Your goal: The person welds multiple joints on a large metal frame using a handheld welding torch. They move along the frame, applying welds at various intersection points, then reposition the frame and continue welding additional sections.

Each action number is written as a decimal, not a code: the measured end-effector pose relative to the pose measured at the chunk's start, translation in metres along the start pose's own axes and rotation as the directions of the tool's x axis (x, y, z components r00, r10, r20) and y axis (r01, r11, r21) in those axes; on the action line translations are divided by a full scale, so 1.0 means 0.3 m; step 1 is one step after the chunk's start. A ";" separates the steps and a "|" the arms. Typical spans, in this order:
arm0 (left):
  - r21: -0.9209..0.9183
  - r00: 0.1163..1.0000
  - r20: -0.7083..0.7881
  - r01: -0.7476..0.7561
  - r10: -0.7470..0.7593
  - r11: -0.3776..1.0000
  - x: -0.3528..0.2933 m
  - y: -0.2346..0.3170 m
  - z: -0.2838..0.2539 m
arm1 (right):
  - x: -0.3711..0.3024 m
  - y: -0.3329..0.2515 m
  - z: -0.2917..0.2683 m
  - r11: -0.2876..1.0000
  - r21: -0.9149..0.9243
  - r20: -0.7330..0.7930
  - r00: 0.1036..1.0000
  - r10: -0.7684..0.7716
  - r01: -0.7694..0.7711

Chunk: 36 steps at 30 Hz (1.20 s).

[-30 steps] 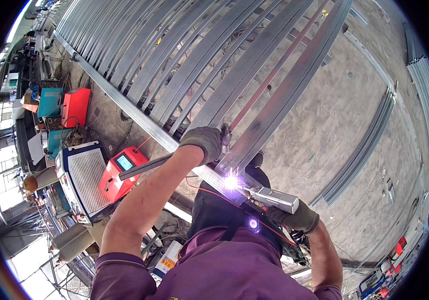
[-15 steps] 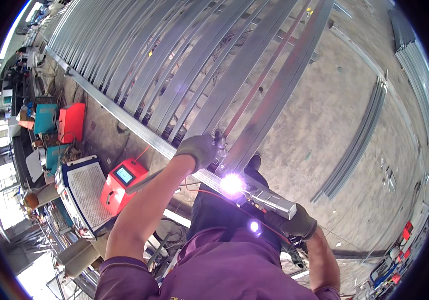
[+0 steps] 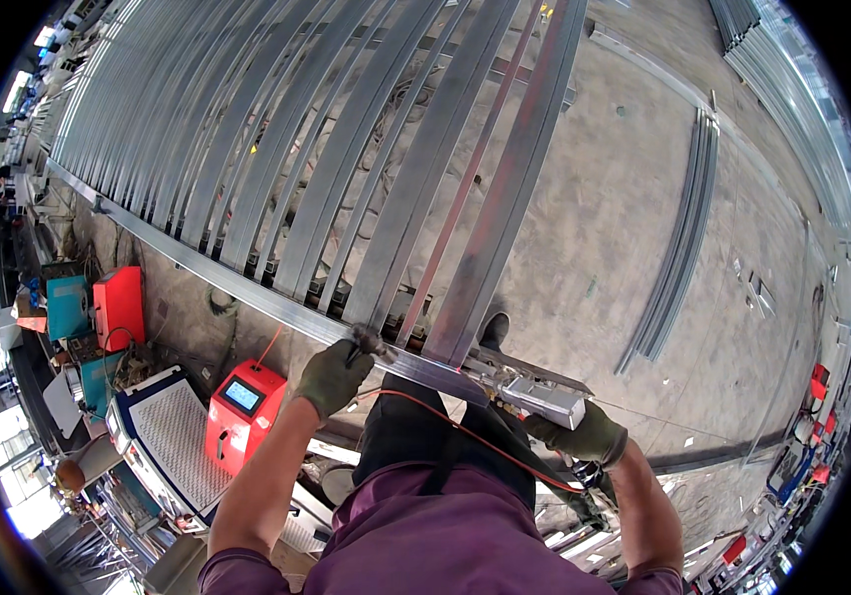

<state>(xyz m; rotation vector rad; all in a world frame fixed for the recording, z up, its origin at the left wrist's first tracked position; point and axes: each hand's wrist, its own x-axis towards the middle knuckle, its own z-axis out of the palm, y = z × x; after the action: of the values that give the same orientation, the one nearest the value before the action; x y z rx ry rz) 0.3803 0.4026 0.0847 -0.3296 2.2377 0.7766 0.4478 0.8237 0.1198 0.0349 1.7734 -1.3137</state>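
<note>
My right hand (image 3: 584, 434), in a dark green glove, is closed around a welding gun (image 3: 547, 399) with a silver box-shaped body. The gun's nose points left to the end of a flat steel bar (image 3: 490, 248), where a small red light spot shows. My left hand (image 3: 334, 379), gloved as well, is closed on a short dark metal tool (image 3: 374, 342) whose kind I cannot make out. This tool lies against the long steel edge rail (image 3: 247, 291), by the ends of the bars. An orange cable (image 3: 455, 426) runs across in front of my legs toward the gun.
Many parallel bars (image 3: 336, 188) form a large frame reaching away to the left. A red machine with a screen (image 3: 247, 402) and a white-topped cabinet (image 3: 172, 441) stand at left. Loose steel profiles (image 3: 678, 248) lie on the concrete floor (image 3: 594, 198) at right.
The bright welding flash at the bar's end has gone out. My left hand has moved left and nearer to me with the dark tool. The view has shifted.
</note>
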 end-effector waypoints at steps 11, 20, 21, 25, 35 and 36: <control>0.088 0.921 -0.074 0.387 -0.381 0.918 -0.347 -0.343 0.210 | 0.065 -0.193 -0.142 0.916 -0.351 0.174 0.948 0.266 -0.193; 0.060 0.722 0.080 0.684 -0.687 0.727 -0.833 -0.493 0.759 | 0.194 0.108 -0.197 0.958 0.267 0.531 0.846 -0.055 -0.106; 0.065 0.751 0.045 0.656 -0.659 0.752 -0.874 -0.461 0.790 | 0.202 0.127 -0.189 0.849 0.457 0.560 0.827 -0.044 -0.264; -0.027 0.783 0.031 0.622 -0.622 0.782 -0.925 -0.418 0.827 | 0.178 0.144 -0.182 0.892 0.423 0.464 0.883 -0.064 -0.158; -0.225 0.834 -0.067 0.522 -0.548 0.823 -0.654 -0.219 0.557 | 0.074 0.083 -0.169 0.986 0.165 0.216 0.976 -0.035 -0.002; -0.421 0.750 -0.066 0.578 -0.659 0.699 -0.625 -0.050 0.492 | 0.061 0.067 -0.171 0.971 0.235 0.224 0.974 -0.023 -0.032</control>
<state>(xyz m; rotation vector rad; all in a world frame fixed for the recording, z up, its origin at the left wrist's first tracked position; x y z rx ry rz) 0.6005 0.4826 0.1313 -1.3486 1.9317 0.8024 0.4144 0.8639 0.0942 0.0218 1.4182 -1.4605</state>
